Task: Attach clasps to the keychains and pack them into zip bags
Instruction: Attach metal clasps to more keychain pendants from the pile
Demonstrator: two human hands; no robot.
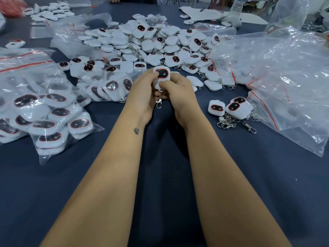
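Hand (144, 90) and hand (179, 93) around keychain (161, 77)

No readable text, brand or number shows anywhere. The keychain (161, 75) held in the hands carries only a small pale mark on its dark, red-rimmed oval, too small to read as a letter or sign. The same ovals on the pile (153, 47) and in the filled bags (44, 111) show faint specks, equally illegible. The bottle (235, 8) at the far edge has a label, blurred beyond reading. The left forearm bears a small dark tattoo (136, 131), a figure rather than writing.
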